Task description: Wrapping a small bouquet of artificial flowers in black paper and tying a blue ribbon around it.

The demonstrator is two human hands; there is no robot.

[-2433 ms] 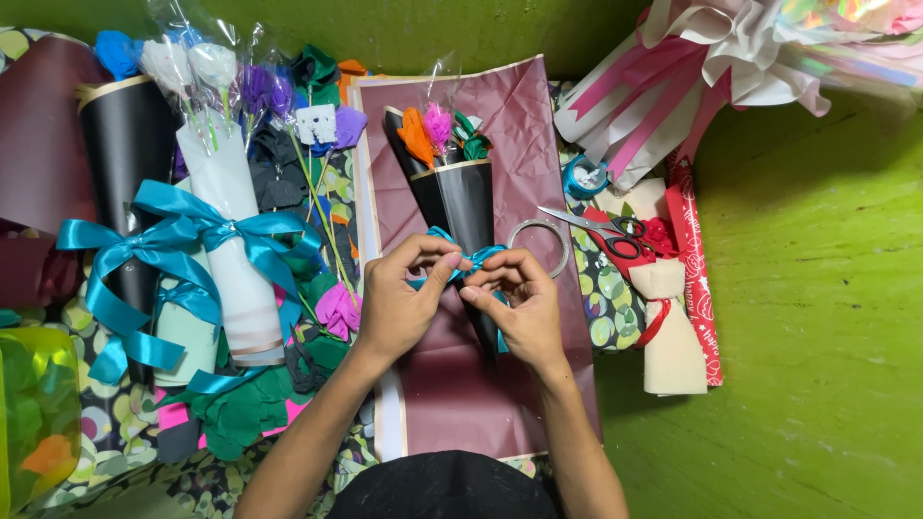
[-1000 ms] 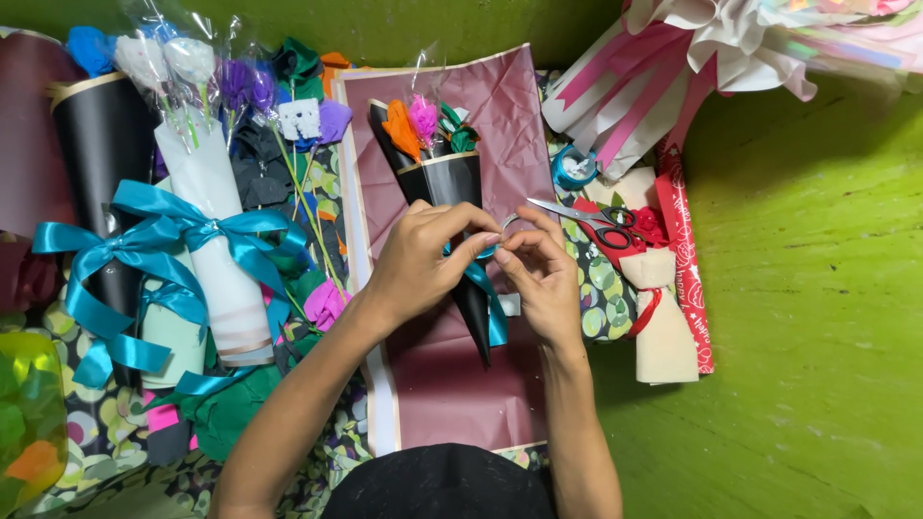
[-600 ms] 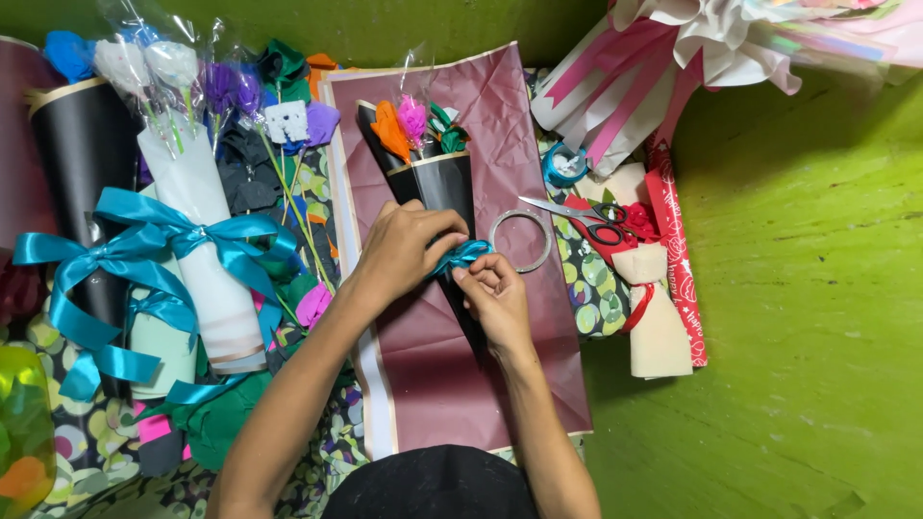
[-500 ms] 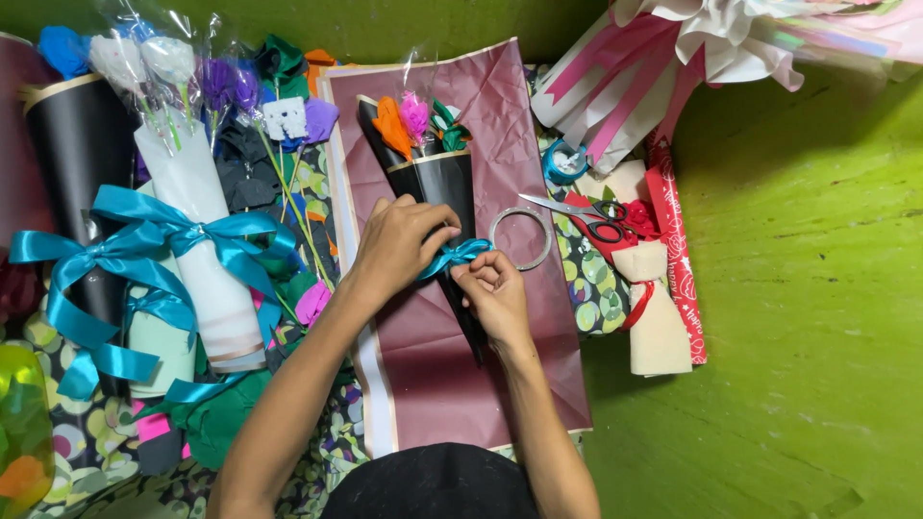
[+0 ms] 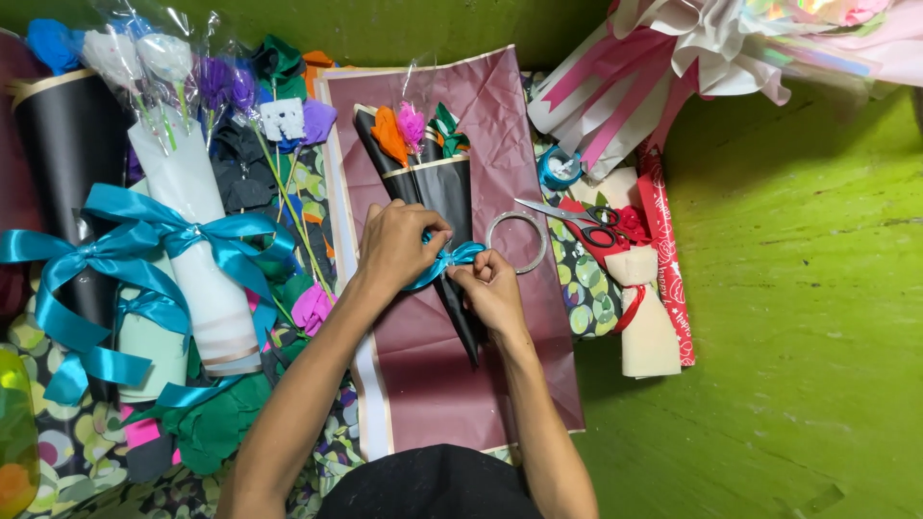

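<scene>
A teal ribbon (image 5: 452, 258) is pinched by the left hand (image 5: 396, 245) and the right hand (image 5: 490, 285) around a black paper cone (image 5: 450, 207) laid on maroon wrapping paper (image 5: 500, 115). Just right of the cone, a clear tape ring (image 5: 516, 242) and red-handled scissors (image 5: 588, 223) are seen.

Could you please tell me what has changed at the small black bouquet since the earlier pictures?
Both hands have closed in on the teal ribbon: the left hand and right hand now pinch it tight at the black cone bouquet, where earlier they held it looser. The scissors, tape ring and maroon paper stayed put.
</scene>
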